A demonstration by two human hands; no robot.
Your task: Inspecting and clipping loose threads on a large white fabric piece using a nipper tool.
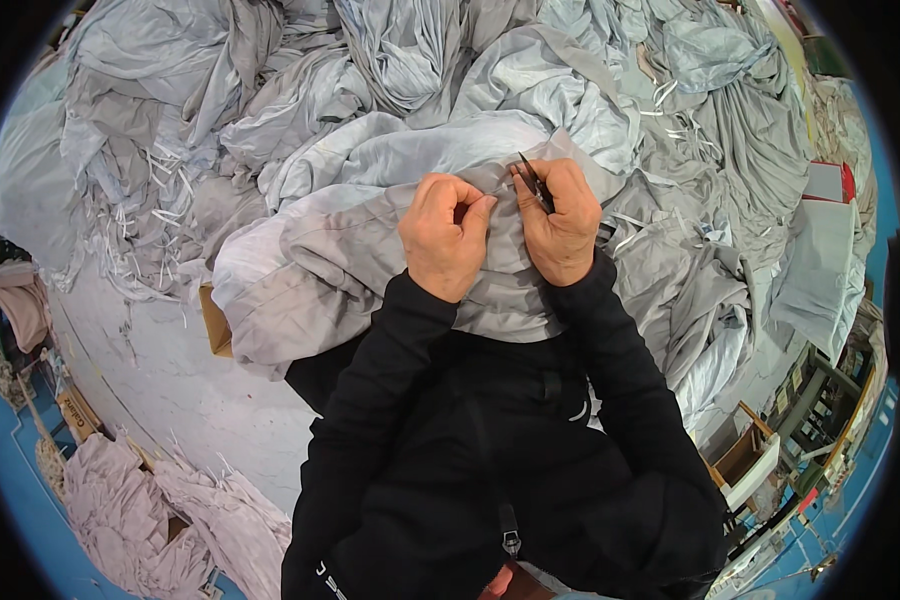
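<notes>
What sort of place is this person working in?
Probably a textile workshop: heaps of grey cloth lie in front of the person, a pinkish cloth pile sits at the picture's lower left, and the right hand holds a small dark pointed tool.

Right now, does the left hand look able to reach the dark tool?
Probably yes: the left hand is close by, though it pinches the cloth and the right hand holds the dark tool.

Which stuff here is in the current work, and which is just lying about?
In use:
left hand, pinching grey cloth
right hand, holding dark snips

Probably just lying about:
pinkish cloth pile, lower left
brown open box, lower right
</notes>
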